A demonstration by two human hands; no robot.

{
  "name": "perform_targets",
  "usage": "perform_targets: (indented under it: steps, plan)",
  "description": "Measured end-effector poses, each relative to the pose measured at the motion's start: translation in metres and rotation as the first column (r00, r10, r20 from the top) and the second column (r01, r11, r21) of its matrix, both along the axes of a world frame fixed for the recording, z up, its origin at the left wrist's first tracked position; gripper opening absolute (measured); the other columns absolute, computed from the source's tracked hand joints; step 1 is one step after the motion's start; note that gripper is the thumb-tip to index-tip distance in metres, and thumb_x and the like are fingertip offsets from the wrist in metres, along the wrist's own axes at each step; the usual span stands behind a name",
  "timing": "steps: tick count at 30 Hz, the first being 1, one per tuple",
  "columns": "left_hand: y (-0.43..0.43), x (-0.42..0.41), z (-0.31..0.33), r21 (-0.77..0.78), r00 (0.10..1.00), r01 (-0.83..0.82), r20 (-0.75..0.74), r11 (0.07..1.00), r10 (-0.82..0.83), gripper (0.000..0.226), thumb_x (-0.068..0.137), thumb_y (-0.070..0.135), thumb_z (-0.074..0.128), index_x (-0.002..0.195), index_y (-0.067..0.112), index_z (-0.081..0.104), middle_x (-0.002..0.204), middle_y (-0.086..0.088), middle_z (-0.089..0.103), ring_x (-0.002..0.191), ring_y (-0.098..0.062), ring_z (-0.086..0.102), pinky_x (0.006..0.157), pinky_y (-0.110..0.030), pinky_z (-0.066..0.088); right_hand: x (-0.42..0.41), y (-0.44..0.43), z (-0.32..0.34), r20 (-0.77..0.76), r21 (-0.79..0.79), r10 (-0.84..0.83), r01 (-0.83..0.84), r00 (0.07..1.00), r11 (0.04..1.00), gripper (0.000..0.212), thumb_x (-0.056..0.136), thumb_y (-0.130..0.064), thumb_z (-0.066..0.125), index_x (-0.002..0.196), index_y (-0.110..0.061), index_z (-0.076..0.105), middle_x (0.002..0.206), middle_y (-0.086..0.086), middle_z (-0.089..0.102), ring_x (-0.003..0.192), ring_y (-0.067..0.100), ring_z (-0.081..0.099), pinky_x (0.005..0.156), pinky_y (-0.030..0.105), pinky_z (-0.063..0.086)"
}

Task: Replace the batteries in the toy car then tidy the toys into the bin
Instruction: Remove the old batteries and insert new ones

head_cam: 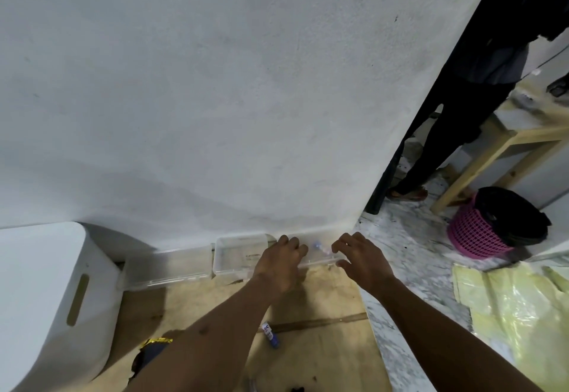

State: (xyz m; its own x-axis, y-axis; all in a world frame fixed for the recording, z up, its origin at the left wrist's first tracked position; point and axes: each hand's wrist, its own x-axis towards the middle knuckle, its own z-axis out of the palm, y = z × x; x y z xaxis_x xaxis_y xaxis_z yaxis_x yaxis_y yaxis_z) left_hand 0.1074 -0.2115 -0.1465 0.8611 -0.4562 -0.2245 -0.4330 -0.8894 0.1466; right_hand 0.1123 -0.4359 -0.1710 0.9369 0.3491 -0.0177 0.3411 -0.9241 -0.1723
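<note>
Head view looks down at the floor by a plain white wall. We are reaching with both arms for a see-through plastic box that sits on the floor, tight against the wall. Our left hand has its fingers bent over the front edge of the box and seems to hold it. Our right hand is at the right end of the box with its fingers bent and spread. We cannot tell if it holds the box or only hovers by it. A small pale blue and pink thing shows inside the box between our hands, too blurry to name.

A small white and purple battery lies on the brown wooden board, between our arms. A dark thing with yellow on it peeks out from behind our left arm. It may be the toy car, but most of it is hidden. A big white plastic bin with a slot handle stands to the left, well apart from our hands.

We think we are fetching the box now, and with a battery lying loose, the battery job may not be done. Next, both hands need a firm hold on the box. Then we slide it away from the wall and toward us, keeping it flat so the little thing inside does not tip out.
</note>
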Motion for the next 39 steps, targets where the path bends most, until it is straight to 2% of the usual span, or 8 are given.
perform_targets:
  steps: [4,7,12,19,23,32,35,39]
  plan:
    - [0.012,-0.002,0.011,-0.139,0.992,-0.030,-0.129,0.990,0.012,0.051,0.089,0.026,0.066,0.138,0.021,0.051,0.137,-0.001,0.050,0.124,-0.022,0.046,0.095,-0.035,0.044,-0.003,0.009,0.007,-0.010,-0.012,-0.029,0.028,1.000,1.000,0.027,0.081,-0.030,0.072,0.106,-0.024,0.062,0.107,-0.007,0.060,0.098,0.019,0.055,0.075,0.030,0.041]
    - [0.033,-0.013,0.024,-0.241,0.994,-0.078,-0.097,0.967,0.056,0.047,0.088,0.039,0.063,0.132,0.024,0.059,0.126,-0.002,0.061,0.117,-0.022,0.054,0.097,-0.034,0.043,-0.013,0.021,0.010,0.065,-0.035,-0.061,0.063,0.996,0.997,0.028,0.076,-0.030,0.073,0.102,-0.024,0.066,0.097,-0.005,0.065,0.091,0.022,0.062,0.083,0.040,0.042]
    - [0.101,-0.046,0.039,-0.335,0.940,-0.336,-0.057,0.880,0.337,0.032,0.089,0.032,0.057,0.120,0.027,0.065,0.117,0.003,0.064,0.114,-0.020,0.055,0.094,-0.036,0.047,-0.056,0.068,0.018,0.152,0.071,-0.055,0.045,0.987,0.996,0.025,0.073,-0.018,0.075,0.096,-0.022,0.065,0.089,-0.003,0.066,0.081,0.024,0.064,0.067,0.035,0.048]
    - [0.191,-0.118,0.031,-0.240,0.837,-0.535,-0.280,0.810,0.470,0.044,0.089,0.028,0.057,0.133,0.018,0.056,0.129,-0.010,0.054,0.113,-0.030,0.059,0.093,-0.038,0.053,-0.135,0.150,0.023,-0.159,0.202,-0.208,0.238,0.965,0.950,0.021,0.084,-0.026,0.068,0.105,-0.026,0.062,0.091,-0.012,0.053,0.088,0.017,0.062,0.075,0.027,0.045]
    - [0.207,-0.156,0.012,-0.191,0.745,-0.637,-0.401,0.747,0.532,0.061,0.082,0.041,0.050,0.138,0.016,0.044,0.137,-0.013,0.045,0.123,-0.034,0.050,0.103,-0.041,0.046,-0.156,0.177,0.016,-0.239,0.151,-0.257,0.297,0.937,0.943,0.024,0.090,-0.031,0.061,0.113,-0.026,0.056,0.100,-0.004,0.058,0.099,0.019,0.058,0.083,0.030,0.047]
    - [0.232,-0.179,-0.020,-0.159,0.624,-0.729,-0.554,0.665,0.552,0.074,0.086,0.021,0.051,0.155,0.021,0.025,0.151,-0.013,0.041,0.126,-0.034,0.053,0.099,-0.040,0.050,-0.144,0.200,0.002,-0.337,0.046,-0.337,0.373,0.879,0.927,0.044,0.084,-0.013,0.055,0.126,-0.027,0.053,0.122,0.002,0.056,0.117,0.021,0.053,0.091,0.027,0.042]
    - [0.236,-0.181,-0.028,-0.170,0.583,-0.777,-0.556,0.606,0.592,0.056,0.089,0.018,0.051,0.144,0.013,0.044,0.135,-0.015,0.056,0.114,-0.031,0.060,0.093,-0.036,0.053,-0.143,0.201,-0.009,-0.329,-0.010,-0.318,0.333,0.889,0.943,0.039,0.085,-0.013,0.055,0.121,-0.026,0.057,0.120,0.001,0.056,0.118,0.019,0.052,0.094,0.027,0.042]
    - [0.238,-0.187,-0.030,-0.144,0.445,-0.867,-0.657,0.477,0.609,0.028,0.098,0.026,0.048,0.122,0.014,0.053,0.127,-0.015,0.063,0.106,-0.030,0.063,0.088,-0.034,0.052,-0.144,0.200,-0.016,-0.316,0.027,-0.267,0.289,0.911,0.957,0.022,0.080,-0.009,0.057,0.097,-0.020,0.066,0.105,0.005,0.064,0.104,0.024,0.061,0.079,0.027,0.045]
